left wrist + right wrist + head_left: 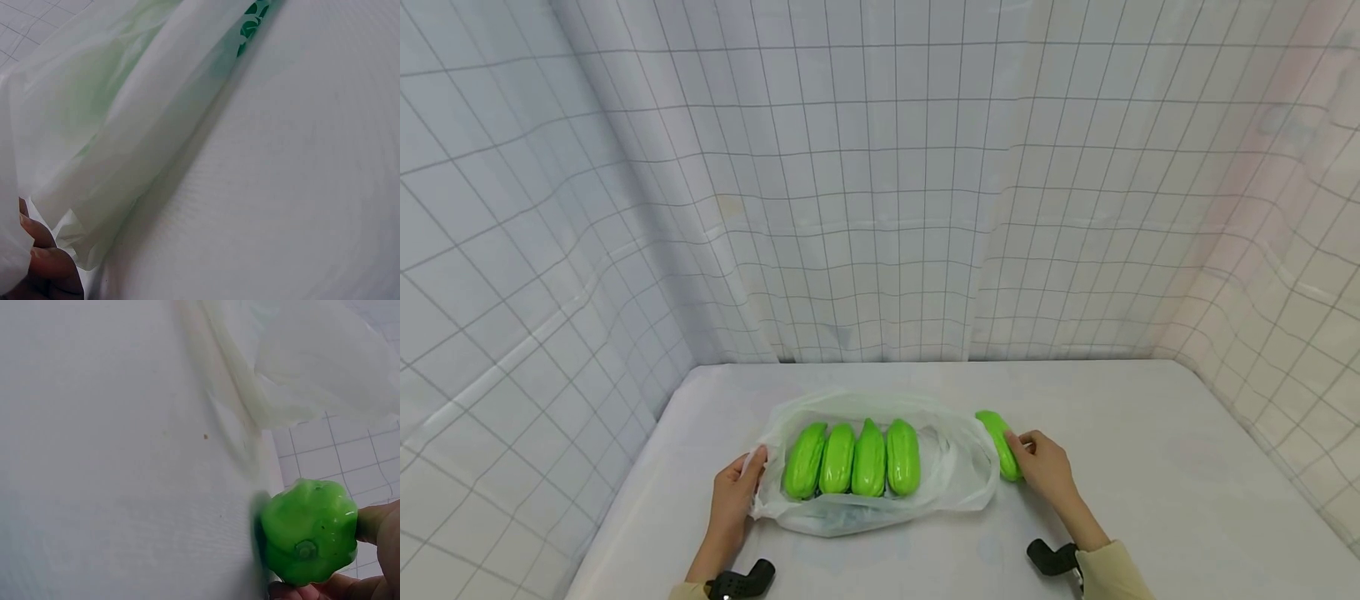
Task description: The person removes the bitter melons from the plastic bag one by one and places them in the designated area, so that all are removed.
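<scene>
A translucent white plastic bag [955, 479] lies on its side on the table, its opening spread wide. Inside it, several glossy green ribbed gourds [837, 458] lie side by side. At the bag's left edge, my left hand [736, 493] pinches the plastic between thumb and fingers; green print shows on the bag [144, 134] in the left wrist view. Just past the bag's right edge, my right hand [1047, 471] holds another green gourd [996, 429] by its side. The right wrist view shows this gourd [309, 531] end-on, with thumb and fingers on opposite sides.
The white table [1150, 475] extends on both sides of the bag and in front of it. White curtains with a grid pattern [880, 183] enclose the back and sides. A black wrist device [1051, 557] sits on each wrist.
</scene>
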Demonstrator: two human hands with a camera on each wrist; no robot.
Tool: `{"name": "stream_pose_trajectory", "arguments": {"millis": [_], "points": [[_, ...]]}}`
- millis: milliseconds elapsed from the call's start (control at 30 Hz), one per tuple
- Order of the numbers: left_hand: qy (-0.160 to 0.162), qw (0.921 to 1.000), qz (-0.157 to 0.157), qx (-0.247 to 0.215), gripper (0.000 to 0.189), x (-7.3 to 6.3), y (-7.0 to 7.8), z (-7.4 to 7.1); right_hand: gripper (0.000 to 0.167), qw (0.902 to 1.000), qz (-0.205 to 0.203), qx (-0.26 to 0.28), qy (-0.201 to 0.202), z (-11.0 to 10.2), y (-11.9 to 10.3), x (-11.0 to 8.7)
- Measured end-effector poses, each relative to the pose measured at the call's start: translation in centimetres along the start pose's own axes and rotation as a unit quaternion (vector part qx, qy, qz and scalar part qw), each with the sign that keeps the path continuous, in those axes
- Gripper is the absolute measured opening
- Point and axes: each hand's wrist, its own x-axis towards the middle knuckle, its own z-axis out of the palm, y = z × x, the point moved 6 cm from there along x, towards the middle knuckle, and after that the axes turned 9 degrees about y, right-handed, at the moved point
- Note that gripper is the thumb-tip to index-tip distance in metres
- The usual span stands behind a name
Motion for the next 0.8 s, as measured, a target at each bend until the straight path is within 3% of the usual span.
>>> {"name": "stream_pose_trajectory", "arguments": {"millis": [333,667,800], "points": [[-0.002,1.0,-0.001,-0.001,0.041,0.0,-0.2,0.0,0.046,0.9999,0.013,0.006,0.007,-0.8,0.1,-0.6],[-0.003,1.0,-0.001,-0.003,0.041,0.1,0.0,0.0,0.043,0.9989,0.009,0.021,0.042,-1.3,0.4,-0.7],[-0.002,1.0,0.003,0.001,0.041,0.0,0.2,0.0,0.043,0.9991,0.017,0.016,0.036,-1.1,0.7,-0.6]]}}
